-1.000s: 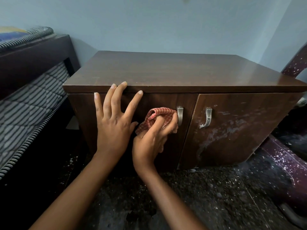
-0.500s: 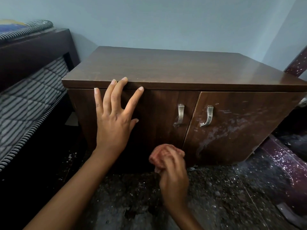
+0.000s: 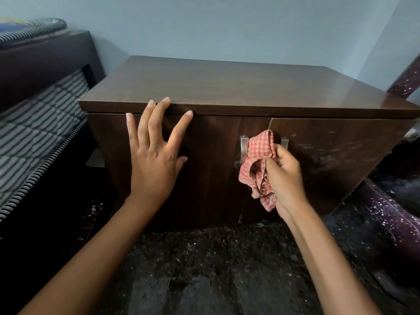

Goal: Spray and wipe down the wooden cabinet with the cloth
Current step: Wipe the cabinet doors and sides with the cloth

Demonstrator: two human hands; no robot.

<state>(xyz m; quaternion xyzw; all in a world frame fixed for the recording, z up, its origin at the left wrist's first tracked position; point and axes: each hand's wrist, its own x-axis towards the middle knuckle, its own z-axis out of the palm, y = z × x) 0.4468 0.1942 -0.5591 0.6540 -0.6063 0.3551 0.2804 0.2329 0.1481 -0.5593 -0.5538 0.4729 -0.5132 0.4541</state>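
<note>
Steadies the cabinet (image 3: 227, 83) with left hand (image 3: 154, 162) splayed flat mid-frame, wipes right of centre with cloth (image 3: 256, 164) gripped in right hand (image 3: 284, 176).

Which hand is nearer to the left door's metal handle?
Right. The right hand grips the checked cloth right beside the handle; the left hand lies flat on the same door, well to the handle's left.

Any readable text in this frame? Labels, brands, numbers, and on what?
None: no words, labels, brands or numbers can be read.
The wooden cabinet, its metal handles, the checked cloth in the right hand and the striped mattress carry no lettering.
The blue and yellow item at the top left edge is too cut off to tell.
</note>
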